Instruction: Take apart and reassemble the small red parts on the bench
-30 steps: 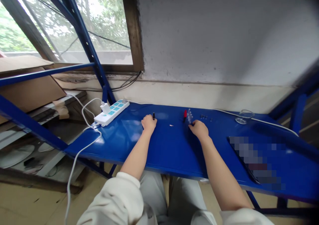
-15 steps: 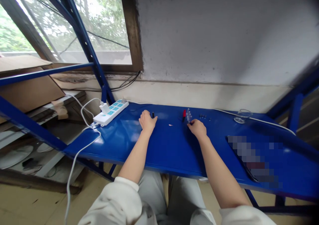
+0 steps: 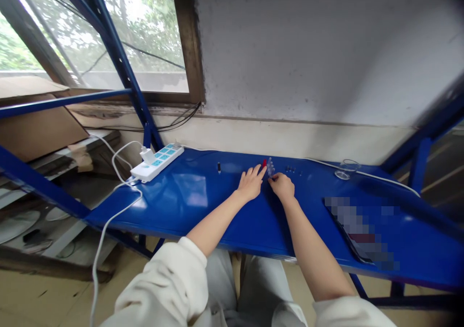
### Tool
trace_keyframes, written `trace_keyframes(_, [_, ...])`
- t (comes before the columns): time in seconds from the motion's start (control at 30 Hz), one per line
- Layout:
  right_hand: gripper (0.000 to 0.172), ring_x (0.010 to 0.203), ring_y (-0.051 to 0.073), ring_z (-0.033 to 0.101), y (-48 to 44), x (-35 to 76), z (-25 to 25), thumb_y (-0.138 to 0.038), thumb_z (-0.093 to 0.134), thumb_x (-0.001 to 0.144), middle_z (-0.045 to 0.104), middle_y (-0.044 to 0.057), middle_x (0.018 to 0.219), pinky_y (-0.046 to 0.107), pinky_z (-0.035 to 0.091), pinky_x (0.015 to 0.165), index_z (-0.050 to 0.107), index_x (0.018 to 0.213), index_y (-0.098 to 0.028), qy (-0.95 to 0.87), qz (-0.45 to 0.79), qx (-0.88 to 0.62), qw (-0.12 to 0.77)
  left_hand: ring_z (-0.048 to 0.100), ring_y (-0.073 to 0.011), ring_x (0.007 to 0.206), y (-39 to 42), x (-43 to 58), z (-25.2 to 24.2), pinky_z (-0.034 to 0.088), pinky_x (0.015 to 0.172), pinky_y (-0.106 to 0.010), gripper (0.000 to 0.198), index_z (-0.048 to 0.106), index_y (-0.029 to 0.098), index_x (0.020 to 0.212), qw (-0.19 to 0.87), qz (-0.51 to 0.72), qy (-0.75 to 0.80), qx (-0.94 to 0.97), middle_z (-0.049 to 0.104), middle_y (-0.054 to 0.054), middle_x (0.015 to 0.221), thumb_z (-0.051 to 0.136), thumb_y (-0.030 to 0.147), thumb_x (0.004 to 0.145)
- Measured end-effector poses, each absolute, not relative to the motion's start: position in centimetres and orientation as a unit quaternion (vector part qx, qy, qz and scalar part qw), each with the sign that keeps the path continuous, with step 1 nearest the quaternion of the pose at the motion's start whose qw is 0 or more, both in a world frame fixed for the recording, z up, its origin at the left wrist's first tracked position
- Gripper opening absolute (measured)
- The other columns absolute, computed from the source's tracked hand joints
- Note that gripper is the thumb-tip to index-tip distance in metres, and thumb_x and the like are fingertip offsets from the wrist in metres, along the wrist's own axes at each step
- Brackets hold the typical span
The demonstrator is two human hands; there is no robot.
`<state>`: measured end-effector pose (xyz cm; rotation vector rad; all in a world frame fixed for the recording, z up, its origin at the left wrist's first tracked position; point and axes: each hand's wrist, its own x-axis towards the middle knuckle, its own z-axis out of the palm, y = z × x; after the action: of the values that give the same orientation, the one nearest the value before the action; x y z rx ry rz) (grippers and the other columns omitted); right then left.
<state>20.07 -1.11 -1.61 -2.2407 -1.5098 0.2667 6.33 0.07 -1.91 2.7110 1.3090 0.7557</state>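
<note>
Twelve being toward the wall, the person's left hand point(image 3: 251, 183) lies over the blue table point(image 3: 159, 213) with fingers spread apart, the red piece point(image 3: 264, 163) at its one o'clock by the fingertips; whether they touch, I cannot tell. At the right hand's point(image 3: 283, 187) eleven o'clock stands the clear strip point(image 3: 270, 165), beside the red piece, its near end pinched between thumb and finger. A black cylinder point(image 3: 219, 167) stands upright at the left hand's ten o'clock. Small pieces point(image 3: 290, 169) lie at the right hand's one o'clock.
</note>
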Motion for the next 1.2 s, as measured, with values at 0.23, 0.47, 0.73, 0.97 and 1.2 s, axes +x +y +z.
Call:
trace_keyframes(0.23, [0.024, 0.09, 0.022, 0.059, -0.9, 20.2, -1.9, -0.037, 0.052, 0.075, 0.066, 0.007, 0.09, 0.031, 0.042, 0.072, 0.062, 0.09, -0.022, -0.543, 0.086, -0.808, 0.212, 0.05, -0.0225, 0.093, 1.0, 6.0, -1.4, 0.038, 0.083, -0.037, 0.018, 0.058, 0.018, 0.092, 0.011, 0.28, 0.448, 0.849, 0.058, -0.009, 0.092, 0.044, 0.017, 0.082])
trace_keyframes(0.47, [0.023, 0.089, 0.022, 0.059, -0.9, 20.1, -1.8, -0.036, 0.052, 0.075, 0.066, 0.005, 0.088, 0.031, 0.041, 0.072, 0.062, 0.089, -0.022, -0.54, 0.095, -0.808, 0.216, 0.053, -0.0151, 0.081, 0.8, 2.9, -0.9, 0.042, 0.077, -0.029, 0.01, 0.06, 0.019, 0.085, 0.082, 0.397, 0.441, 0.801, 0.06, -0.003, 0.083, 0.055, 0.023, 0.078])
trace_keyframes(0.73, [0.022, 0.086, 0.02, 0.06, -0.8, 20.2, -1.9, -0.038, 0.051, 0.076, 0.067, 0.004, 0.084, 0.029, 0.041, 0.069, 0.063, 0.087, -0.022, -0.539, 0.087, -0.809, 0.219, 0.054, -0.0121, 0.073, 0.3, 2.0, -2.2, 0.047, 0.07, -0.027, 0.012, 0.062, 0.018, 0.083, 0.163, 0.495, 0.46, 0.719, 0.06, -0.002, 0.079, 0.056, 0.026, 0.076])
trace_keyframes(0.97, [0.02, 0.081, 0.019, 0.061, -1.1, 19.4, -1.7, -0.035, 0.051, 0.076, 0.066, 0.005, 0.079, 0.026, 0.04, 0.065, 0.063, 0.082, -0.022, -0.563, 0.073, -0.795, 0.212, 0.053, -0.0113, 0.072, -0.3, 2.2, -1.6, 0.045, 0.071, -0.025, 0.012, 0.061, 0.018, 0.083, 0.144, 0.52, 0.424, 0.728, 0.06, -0.002, 0.076, 0.055, 0.026, 0.077])
trace_keyframes(1.2, [0.015, 0.072, 0.016, 0.06, -2.2, 17.0, -1.0, -0.03, 0.049, 0.077, 0.065, 0.003, 0.077, 0.023, 0.035, 0.058, 0.06, 0.079, -0.021, -0.66, 0.03, -0.724, 0.199, 0.053, -0.012, 0.072, -0.4, 2.2, -1.6, 0.044, 0.072, -0.026, 0.012, 0.061, 0.018, 0.085, 0.147, 0.506, 0.43, 0.733, 0.061, -0.002, 0.077, 0.055, 0.024, 0.077])
